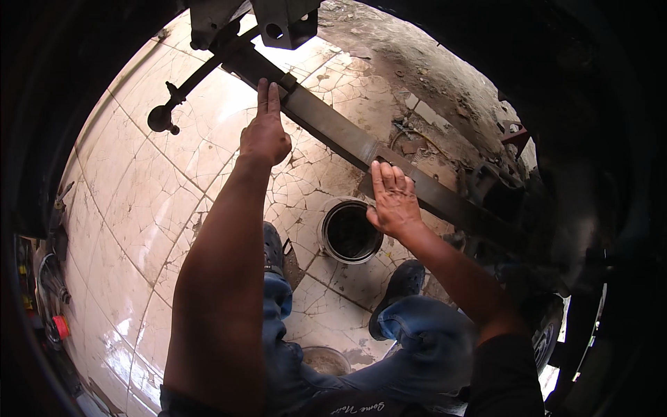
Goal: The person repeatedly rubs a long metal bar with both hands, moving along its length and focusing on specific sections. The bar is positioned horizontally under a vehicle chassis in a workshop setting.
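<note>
A long, flat steel bar (326, 125) that looks like a leaf spring runs slantwise from the upper left to the right. My left hand (266, 132) reaches up to it with two fingers stretched out, their tips on the bar beside a dark clamp band (287, 81); the other fingers are folded. Farther right, my right hand (396, 200) rests its fingertips on the bar's near edge, fingers out and thumb apart. Neither hand holds anything. At the bar's upper end are a dark bracket (286, 22) and a rod with a rounded ball end (160, 118).
A round open bucket (351, 231) with a dark inside stands between my feet. Another round container (326, 360) is close to my legs. Cracked tiles (160, 201) cover the floor, with rubble (424, 62) beyond the bar. A red-ended item (61, 326) lies far left.
</note>
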A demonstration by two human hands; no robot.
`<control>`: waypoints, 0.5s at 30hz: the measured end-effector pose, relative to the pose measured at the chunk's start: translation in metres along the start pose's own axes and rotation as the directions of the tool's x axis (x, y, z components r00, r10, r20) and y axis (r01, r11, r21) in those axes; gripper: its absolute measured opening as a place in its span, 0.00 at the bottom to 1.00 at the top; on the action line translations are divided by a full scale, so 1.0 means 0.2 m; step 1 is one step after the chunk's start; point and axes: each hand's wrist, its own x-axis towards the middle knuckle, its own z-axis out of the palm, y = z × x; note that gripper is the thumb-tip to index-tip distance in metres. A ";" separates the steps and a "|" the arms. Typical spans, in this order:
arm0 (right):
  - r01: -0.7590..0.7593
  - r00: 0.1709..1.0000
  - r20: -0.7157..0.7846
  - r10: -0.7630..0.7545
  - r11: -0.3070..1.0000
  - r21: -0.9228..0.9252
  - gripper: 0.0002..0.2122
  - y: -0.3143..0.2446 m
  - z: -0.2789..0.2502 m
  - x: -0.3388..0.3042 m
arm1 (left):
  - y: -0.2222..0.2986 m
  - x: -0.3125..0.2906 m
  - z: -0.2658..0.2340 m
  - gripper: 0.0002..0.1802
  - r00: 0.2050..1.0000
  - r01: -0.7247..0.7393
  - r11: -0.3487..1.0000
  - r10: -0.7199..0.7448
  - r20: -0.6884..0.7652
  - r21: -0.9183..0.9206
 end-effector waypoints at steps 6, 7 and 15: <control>0.123 0.992 -0.030 -0.122 0.992 0.019 0.44 0.10 -0.01 -0.08 | -0.04 -0.02 -0.03 0.57 1.000 -0.023 1.000 0.023 0.006 0.004; 0.121 0.992 -0.027 -0.121 0.993 0.010 0.44 0.11 -0.02 -0.13 | -0.03 -0.03 -0.04 0.57 0.999 -0.036 0.999 0.035 0.024 0.028; 0.041 0.999 -0.003 -0.041 0.997 0.066 0.42 0.03 -0.04 0.01 | -0.02 -0.01 0.03 0.55 0.998 -0.016 0.999 0.013 -0.068 -0.046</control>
